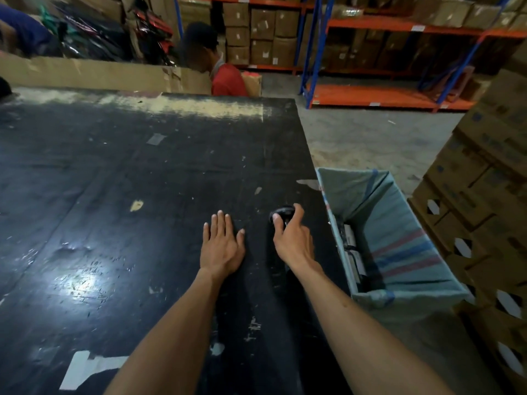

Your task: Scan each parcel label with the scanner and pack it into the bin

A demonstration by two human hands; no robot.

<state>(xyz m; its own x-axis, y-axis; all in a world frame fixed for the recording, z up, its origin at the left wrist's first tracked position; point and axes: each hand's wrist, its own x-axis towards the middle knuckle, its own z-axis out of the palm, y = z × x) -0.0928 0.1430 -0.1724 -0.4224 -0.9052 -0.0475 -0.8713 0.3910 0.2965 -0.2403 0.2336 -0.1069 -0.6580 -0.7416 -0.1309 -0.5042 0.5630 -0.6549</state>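
My left hand (222,246) lies flat on the black table (128,181), palm down, fingers apart, holding nothing. My right hand (293,238) curls over the black scanner (281,212) that rests on the table near its right edge; thumb and fingers wrap its head. Just right of the table stands the bin (399,223), a box lined with a grey-green woven sack that has red and blue stripes. Parcels (352,252) with white labels lie deep inside it along its left wall. No parcel shows on the table.
Stacked brown cartons (484,195) rise to the right of the bin. A person in a red shirt (228,79) sits beyond the table's far edge beside a cardboard sheet (99,74). Blue and orange racks (385,52) of boxes line the back.
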